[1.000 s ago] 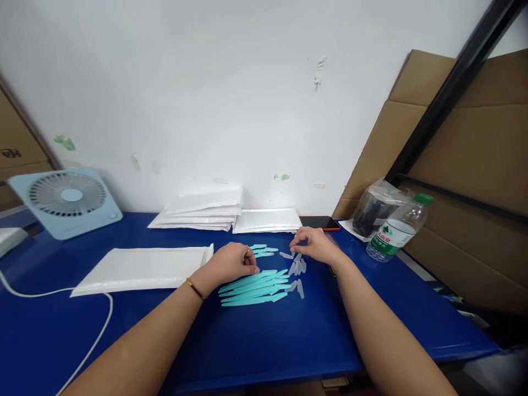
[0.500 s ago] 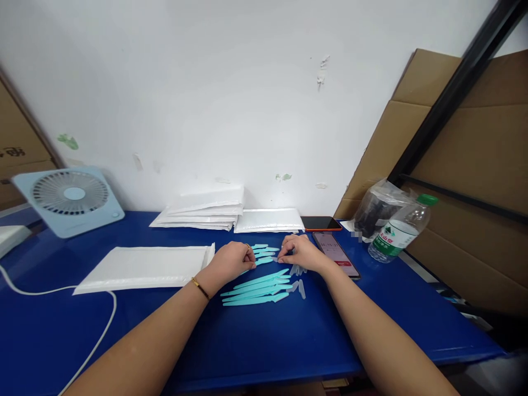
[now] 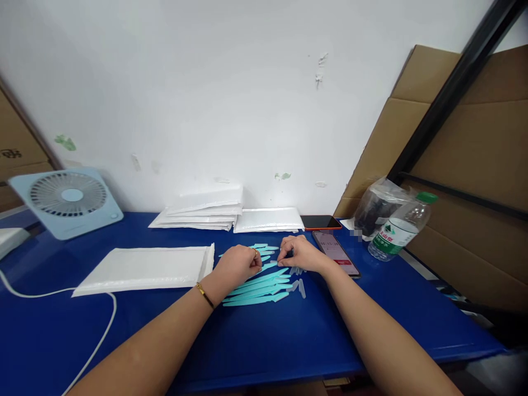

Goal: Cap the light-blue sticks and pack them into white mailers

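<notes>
My left hand (image 3: 237,265) is closed on a turquoise eyebrow razor (image 3: 269,267), whose end points right between the hands. In a pinch, my right hand (image 3: 302,253) holds a small clear blade cap (image 3: 274,262) close to that razor's tip; whether they touch I cannot tell. Several more razors (image 3: 256,293) lie side by side just in front of my left hand, and another group (image 3: 264,252) lies behind it, partly hidden. Loose clear caps (image 3: 302,289) are scattered on the blue table below my right hand.
A white padded mailer (image 3: 144,268) lies left of my hands. Stacked mailers (image 3: 198,212) and a flatter pile (image 3: 268,219) rest against the wall. Two phones, one lit (image 3: 336,253), one dark (image 3: 320,222), lie right, near a water bottle (image 3: 398,234). A blue fan (image 3: 68,201) stands far left.
My left hand has moved slightly right and nearer to me, bringing the razor's end closer to the front group. My right hand has stayed almost still.
</notes>
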{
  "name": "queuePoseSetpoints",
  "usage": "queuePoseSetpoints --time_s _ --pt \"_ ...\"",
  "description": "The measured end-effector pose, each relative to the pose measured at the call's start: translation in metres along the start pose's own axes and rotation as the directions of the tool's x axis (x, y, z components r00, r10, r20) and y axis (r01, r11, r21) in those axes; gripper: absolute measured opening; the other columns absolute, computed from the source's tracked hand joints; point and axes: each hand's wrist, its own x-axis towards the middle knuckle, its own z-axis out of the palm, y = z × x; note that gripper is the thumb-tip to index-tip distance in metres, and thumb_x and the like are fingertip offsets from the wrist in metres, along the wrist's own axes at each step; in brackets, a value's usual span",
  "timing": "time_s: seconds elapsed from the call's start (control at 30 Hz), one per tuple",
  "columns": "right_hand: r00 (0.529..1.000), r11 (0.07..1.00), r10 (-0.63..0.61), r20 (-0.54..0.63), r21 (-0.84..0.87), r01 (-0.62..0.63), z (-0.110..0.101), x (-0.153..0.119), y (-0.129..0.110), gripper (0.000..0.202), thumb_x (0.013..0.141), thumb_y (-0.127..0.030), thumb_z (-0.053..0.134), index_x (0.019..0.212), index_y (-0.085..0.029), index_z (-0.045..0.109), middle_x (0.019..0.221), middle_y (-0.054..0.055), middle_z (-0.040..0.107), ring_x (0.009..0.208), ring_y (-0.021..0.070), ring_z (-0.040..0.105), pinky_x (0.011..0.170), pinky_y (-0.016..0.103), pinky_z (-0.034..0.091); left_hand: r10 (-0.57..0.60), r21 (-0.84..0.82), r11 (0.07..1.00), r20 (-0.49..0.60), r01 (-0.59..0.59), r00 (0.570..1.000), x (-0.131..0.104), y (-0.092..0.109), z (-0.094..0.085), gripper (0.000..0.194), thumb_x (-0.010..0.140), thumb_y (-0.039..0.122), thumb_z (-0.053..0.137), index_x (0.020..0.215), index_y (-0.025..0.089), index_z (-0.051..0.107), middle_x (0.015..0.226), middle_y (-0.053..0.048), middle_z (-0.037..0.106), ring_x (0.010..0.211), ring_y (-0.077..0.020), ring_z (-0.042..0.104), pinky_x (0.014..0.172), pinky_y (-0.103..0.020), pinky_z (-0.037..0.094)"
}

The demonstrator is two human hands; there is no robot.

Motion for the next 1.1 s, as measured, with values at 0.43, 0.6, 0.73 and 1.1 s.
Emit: queuePoseSetpoints --time_s 0.43,0.6,0.73,1.1 --pt "0.998 0.997 -0.063 -0.024 0.037 0.064 0.000 0.001 -0.002 0.012 0.070 -0.033 0.066 0.075 -0.023 0.071 0.081 0.001 0.061 0.079 0.0147 0.056 0.080 0.031 0.035 0.016 -0.143 0.990 -0.003 -0.016 1.000 0.004 -0.005 0.009 0.009 0.071 0.026 0.059 0.078 0.022 0.064 0.070 0.003 0.067 0.066 -0.0114 0.060 0.061 -0.019 0.041" --pt "0.976 0.998 0.054 -0.211 -0.016 -0.059 -0.028 -0.011 0.024 0.016 0.077 -0.028 0.057 0.084 -0.023 0.070 0.088 0.004 0.063 0.083 0.0173 0.057 0.079 0.031 0.039 -0.065 -0.058 0.996 -0.079 0.060 0.995 0.001 -0.013 -0.005 0.018 0.069 0.037 0.060 0.080 0.023 0.064 0.078 0.001 0.066 0.071 -0.0144 0.059 0.057 -0.021 0.039" --pt "0.981 0.993 0.094 -0.172 -0.050 -0.104 -0.037 -0.018 0.045 0.014 0.071 -0.027 0.063 0.081 -0.024 0.070 0.087 0.003 0.065 0.085 0.0186 0.057 0.079 0.031 0.040 -0.123 -0.001 0.992 -0.023 0.123 0.992 -0.002 -0.019 -0.009 0.014 0.066 0.035 0.062 0.073 0.024 0.064 0.072 0.002 0.066 0.067 -0.0141 0.058 0.053 -0.021 0.036" --pt "0.989 0.963 0.133 0.062 0.229 -0.144 -0.013 -0.007 0.029 0.026 0.069 -0.038 0.062 0.082 -0.017 0.070 0.071 0.003 0.065 0.061 0.0124 0.057 0.054 0.021 0.043 -0.114 -0.052 0.992 -0.001 0.114 0.993 0.001 -0.019 -0.005 0.006 0.067 0.028 0.060 0.069 0.025 0.064 0.067 0.004 0.066 0.064 -0.0126 0.058 0.054 -0.020 0.036"
